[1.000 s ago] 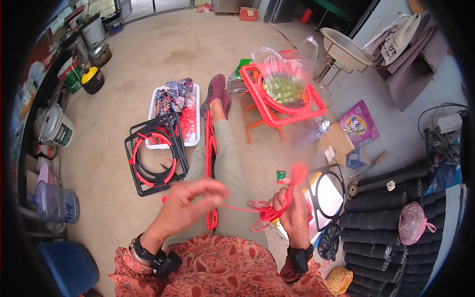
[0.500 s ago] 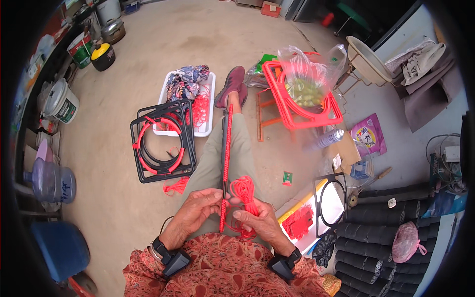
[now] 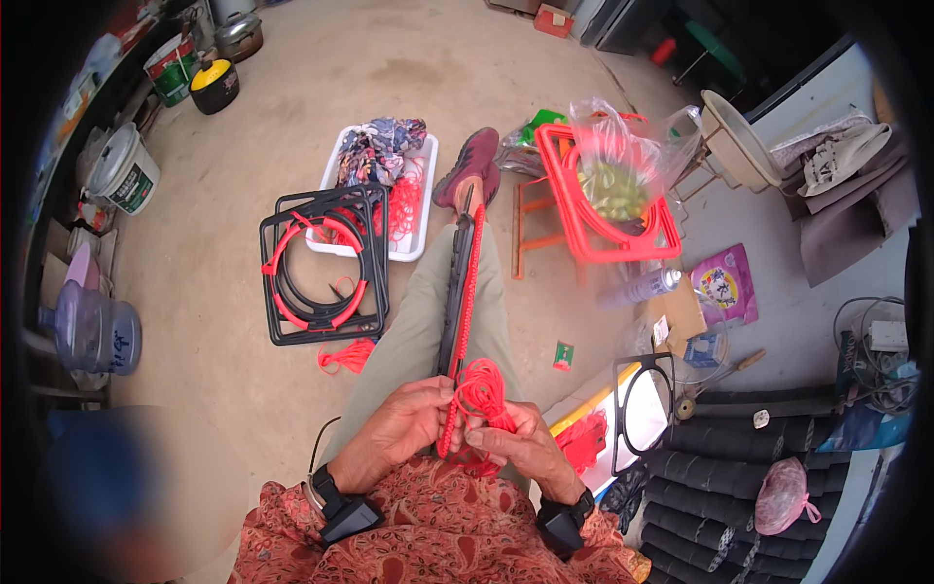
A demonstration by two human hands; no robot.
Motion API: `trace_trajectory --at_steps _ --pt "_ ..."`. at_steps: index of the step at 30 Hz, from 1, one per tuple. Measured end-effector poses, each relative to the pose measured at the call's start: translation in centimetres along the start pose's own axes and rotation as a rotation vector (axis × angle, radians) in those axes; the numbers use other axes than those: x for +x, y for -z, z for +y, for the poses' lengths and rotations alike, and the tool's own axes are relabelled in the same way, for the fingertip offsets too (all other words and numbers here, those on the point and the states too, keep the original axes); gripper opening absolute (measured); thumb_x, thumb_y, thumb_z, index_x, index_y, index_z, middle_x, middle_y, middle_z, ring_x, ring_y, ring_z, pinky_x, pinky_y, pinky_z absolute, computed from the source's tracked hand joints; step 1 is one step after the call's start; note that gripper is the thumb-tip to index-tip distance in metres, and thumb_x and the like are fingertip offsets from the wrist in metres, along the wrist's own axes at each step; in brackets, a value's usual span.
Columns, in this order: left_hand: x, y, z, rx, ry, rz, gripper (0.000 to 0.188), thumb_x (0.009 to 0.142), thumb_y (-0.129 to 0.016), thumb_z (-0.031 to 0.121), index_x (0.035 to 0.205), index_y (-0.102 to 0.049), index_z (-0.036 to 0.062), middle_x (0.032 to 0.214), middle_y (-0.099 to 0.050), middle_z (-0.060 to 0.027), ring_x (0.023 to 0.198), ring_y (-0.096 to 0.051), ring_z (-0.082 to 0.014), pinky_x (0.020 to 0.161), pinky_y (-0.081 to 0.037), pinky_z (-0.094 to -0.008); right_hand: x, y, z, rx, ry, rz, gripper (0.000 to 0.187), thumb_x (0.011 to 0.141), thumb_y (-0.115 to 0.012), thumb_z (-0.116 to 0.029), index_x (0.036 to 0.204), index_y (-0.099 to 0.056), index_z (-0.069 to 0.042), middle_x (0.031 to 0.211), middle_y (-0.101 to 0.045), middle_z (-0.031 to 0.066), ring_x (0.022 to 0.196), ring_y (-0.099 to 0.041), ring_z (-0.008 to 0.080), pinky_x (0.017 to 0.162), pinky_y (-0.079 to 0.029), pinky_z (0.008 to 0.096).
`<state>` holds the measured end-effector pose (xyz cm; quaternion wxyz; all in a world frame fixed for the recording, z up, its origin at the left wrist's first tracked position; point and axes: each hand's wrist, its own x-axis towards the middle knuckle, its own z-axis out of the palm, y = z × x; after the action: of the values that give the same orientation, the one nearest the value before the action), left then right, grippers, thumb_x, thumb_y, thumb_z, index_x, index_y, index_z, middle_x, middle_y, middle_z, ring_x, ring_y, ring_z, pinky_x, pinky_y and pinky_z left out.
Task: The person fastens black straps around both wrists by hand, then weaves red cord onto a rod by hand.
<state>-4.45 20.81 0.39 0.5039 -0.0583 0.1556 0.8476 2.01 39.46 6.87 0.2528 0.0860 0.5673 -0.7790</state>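
Observation:
Between my knees stands a black frame (image 3: pixel 455 297), seen nearly edge-on, with red cord wrapped closely along its right side. Its near end is pinched between the thumb and fingers of my left hand (image 3: pixel 409 420). A looped hank of red cord (image 3: pixel 483 391) is gripped in my right hand (image 3: pixel 516 440), just right of the frame. Strands of cord run between the two hands, though my fingers hide where they meet the frame.
Black frames (image 3: pixel 275 292) with a red-wrapped ring lean on a white tray (image 3: pixel 418 219) of cloth and red cord. A red frame (image 3: pixel 623 255) rests on a stool under a plastic bag. Right of me are a white box (image 3: pixel 608 443), a spray can (image 3: pixel 642 287) and black rolls (image 3: pixel 739 496).
The black frame has turned a little and leans to the right, so more of its black side shows. Both hands keep their hold. The whole view has shifted slightly.

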Motion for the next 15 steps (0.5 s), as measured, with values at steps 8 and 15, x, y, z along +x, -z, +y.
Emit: trace_trajectory --at_steps 8,15 --pt "-1.5 -1.7 4.9 0.626 -0.337 0.343 0.025 0.090 -0.060 0.014 0.111 -0.057 -0.0009 0.102 -0.063 -0.0124 0.092 -0.063 -0.0210 0.076 -0.054 -0.0347 1.2 1.2 -4.5 -0.745 0.220 0.302 0.032 0.084 -0.067 -0.021 0.104 -0.050 -0.004 0.076 -0.060 0.0090 0.067 -0.059 0.0227 0.060 -0.045 0.0366" --pt "-0.6 -9.7 6.2 1.963 -0.803 0.035 0.043 0.087 -0.062 0.015 0.125 -0.052 -0.0013 0.104 -0.061 -0.0142 0.100 -0.056 -0.0295 0.086 -0.043 -0.0381 3.3 -0.6 -7.2 -1.301 0.511 0.151 0.026 0.081 -0.064 -0.015 0.103 -0.055 -0.006 0.088 -0.061 0.0130 0.076 -0.056 0.0305 0.066 -0.039 0.0424"
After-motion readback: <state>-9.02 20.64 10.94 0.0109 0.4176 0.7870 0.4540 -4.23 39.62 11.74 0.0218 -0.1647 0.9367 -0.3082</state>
